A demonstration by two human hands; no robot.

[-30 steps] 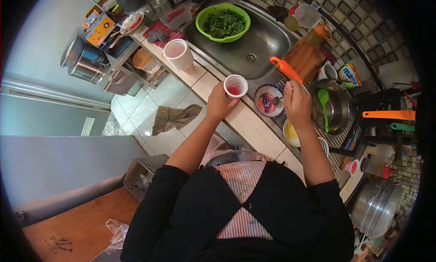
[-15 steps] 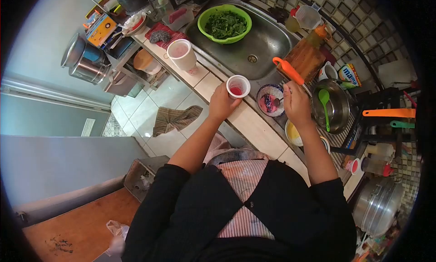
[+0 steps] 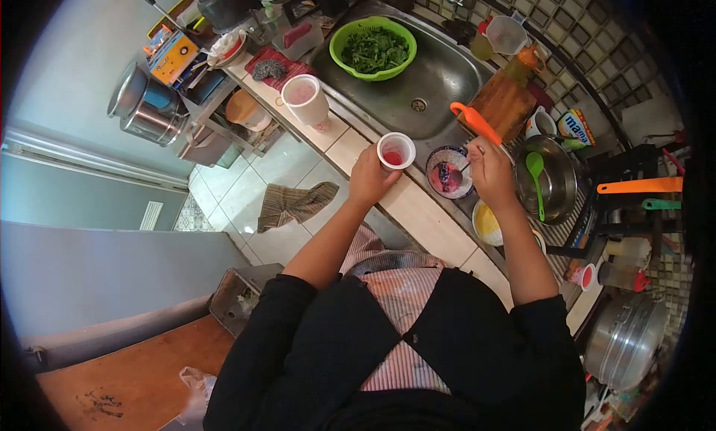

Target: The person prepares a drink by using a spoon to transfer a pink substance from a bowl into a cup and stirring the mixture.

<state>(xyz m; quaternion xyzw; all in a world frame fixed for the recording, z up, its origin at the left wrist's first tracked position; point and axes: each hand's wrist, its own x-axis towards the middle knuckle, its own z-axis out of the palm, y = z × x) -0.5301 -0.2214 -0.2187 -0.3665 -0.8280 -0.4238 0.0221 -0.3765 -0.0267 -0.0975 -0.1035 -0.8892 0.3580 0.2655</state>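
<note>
My left hand (image 3: 371, 179) is wrapped around a white plastic cup (image 3: 407, 144) with red stuff at its bottom, held at the counter's edge. My right hand (image 3: 491, 176) grips a spoon (image 3: 457, 175), its head down in a patterned bowl (image 3: 466, 186). Pink-red residue coats the inside of that bowl. Farther left on the counter stands a stack of white cups (image 3: 307, 106). Just below my right hand sits a container of something yellow (image 3: 488, 226), partly hidden by my forearm.
A green basket of leafy greens (image 3: 409, 61) sits in the steel sink (image 3: 440, 95). Right of the bowl, a metal pan (image 3: 565, 188) holds a green spatula (image 3: 535, 170). An orange handle (image 3: 477, 123) rises near a wooden board (image 3: 503, 106). A cloth (image 3: 294, 205) lies on the floor.
The view has shifted slightly, so things appear a little lower and to the right. The spoon's head has moved slightly within the bowl. Both hands keep their holds.
</note>
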